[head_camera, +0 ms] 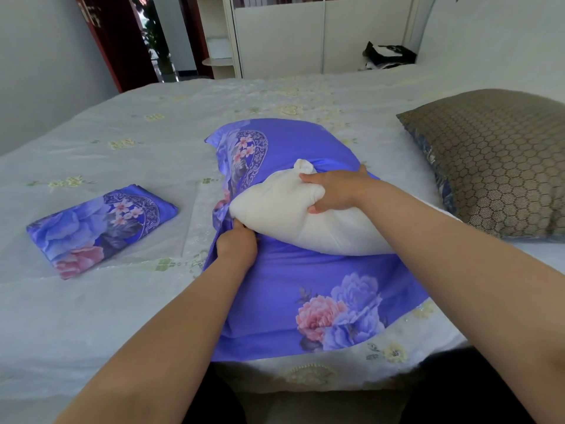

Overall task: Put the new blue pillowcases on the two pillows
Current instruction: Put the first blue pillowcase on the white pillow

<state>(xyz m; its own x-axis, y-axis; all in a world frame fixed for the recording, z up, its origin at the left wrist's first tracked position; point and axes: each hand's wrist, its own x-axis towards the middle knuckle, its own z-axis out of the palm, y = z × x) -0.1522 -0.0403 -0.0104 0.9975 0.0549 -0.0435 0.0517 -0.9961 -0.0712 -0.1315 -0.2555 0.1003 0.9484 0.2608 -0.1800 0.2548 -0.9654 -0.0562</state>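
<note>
A white bare pillow (pixel 284 209) lies partly inside a blue floral pillowcase (pixel 293 289) spread on the bed. Its far end is covered by the case; the near end sticks out. My right hand (pixel 333 191) grips the top of the exposed pillow. My left hand (pixel 237 244) pinches the pillowcase's open edge at the pillow's lower left corner. A second blue floral pillowcase (pixel 97 228) lies folded on the bed to the left. Another pillow (pixel 495 160) in a brown honeycomb-pattern cover rests at the right.
The bed (pixel 122 139) carries a white embroidered spread, its near edge just below the pillowcase. Behind it stand a white wardrobe (pixel 275 38) and a dark red door (pixel 116 41). A black-and-white item (pixel 388 55) sits at the far right by the headboard.
</note>
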